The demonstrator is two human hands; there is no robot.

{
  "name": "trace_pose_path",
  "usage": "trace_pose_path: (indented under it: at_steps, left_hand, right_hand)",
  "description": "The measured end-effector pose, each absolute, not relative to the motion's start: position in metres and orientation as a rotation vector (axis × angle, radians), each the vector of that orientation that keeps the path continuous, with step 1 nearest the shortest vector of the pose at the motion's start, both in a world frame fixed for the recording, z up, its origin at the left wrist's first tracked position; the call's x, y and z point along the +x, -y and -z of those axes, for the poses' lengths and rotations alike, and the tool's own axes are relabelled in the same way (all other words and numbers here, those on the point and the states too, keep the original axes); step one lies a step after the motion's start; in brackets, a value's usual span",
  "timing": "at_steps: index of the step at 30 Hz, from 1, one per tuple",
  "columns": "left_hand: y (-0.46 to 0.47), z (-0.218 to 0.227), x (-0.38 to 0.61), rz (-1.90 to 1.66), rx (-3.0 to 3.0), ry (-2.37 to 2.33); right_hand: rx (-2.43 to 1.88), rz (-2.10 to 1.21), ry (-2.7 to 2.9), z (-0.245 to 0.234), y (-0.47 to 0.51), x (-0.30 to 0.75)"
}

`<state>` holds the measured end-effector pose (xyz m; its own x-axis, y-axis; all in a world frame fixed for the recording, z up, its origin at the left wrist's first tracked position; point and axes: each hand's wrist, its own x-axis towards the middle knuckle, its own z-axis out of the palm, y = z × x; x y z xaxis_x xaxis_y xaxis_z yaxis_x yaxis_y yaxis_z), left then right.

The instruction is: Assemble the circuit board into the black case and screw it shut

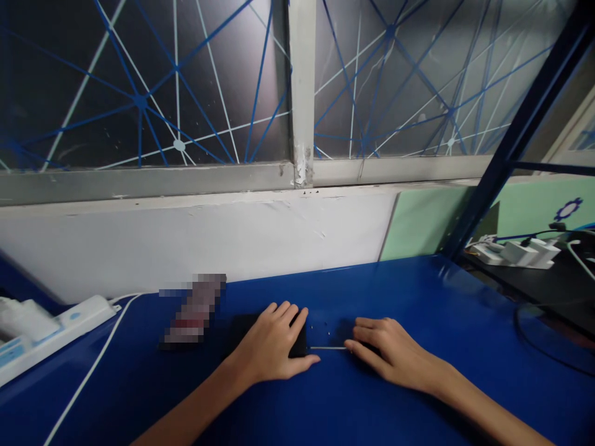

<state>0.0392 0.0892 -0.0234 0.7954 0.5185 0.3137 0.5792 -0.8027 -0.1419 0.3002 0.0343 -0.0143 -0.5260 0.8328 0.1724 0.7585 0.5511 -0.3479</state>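
Nearest, the left forearm [199, 402] leads to the left hand [273, 347], spread over a black case [300, 342] that could skid on the blue table [325, 409] if pressure slackens. Between the hands, a thin rod [328, 348] runs from the case to the right hand [389, 348], which seems to pinch its end; a sideways jerk might bend it or scatter the small specks [328, 333] beyond.

On the surface [395, 288], left to right: power strip [77, 328], masked object [198, 310], case [298, 348] beneath the left hand [275, 344], rod [328, 348] between case and right hand [388, 350]; behind, wall panel [232, 238] below windows [395, 80].
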Motion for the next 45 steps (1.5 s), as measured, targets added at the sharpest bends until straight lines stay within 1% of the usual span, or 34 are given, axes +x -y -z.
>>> trace_pose_path:
  at_steps: [8,14,21,27,34,42,45]
  left_hand:
    - [-0.09,0.024,0.038,0.458,-2.741,0.821]
    - [-0.089,0.025,0.04,0.362,-2.723,0.839]
    - [-0.087,0.026,0.043,0.35,-2.681,0.856]
    - [-0.087,0.024,0.043,0.331,-2.686,0.86]
    - [-0.087,0.027,0.042,0.324,-2.682,0.855]
    - [-0.087,0.025,0.042,0.33,-2.691,0.856]
    - [-0.087,0.025,0.042,0.311,-2.693,0.861]
  right_hand:
    - [-1.319,-0.404,2.452,0.014,-0.034,0.303]
    - [-1.335,-0.499,2.4,0.02,-0.033,0.298]
    - [-1.372,-0.371,2.434,0.02,-0.03,0.296]
    - [-1.343,-0.358,2.462,0.02,-0.032,0.298]
    - [-1.447,-0.283,2.418,0.026,-0.033,0.298]
    - [-1.3,-0.385,2.369,0.014,-0.03,0.301]
    - [-1.304,-0.369,2.405,0.014,-0.033,0.305]
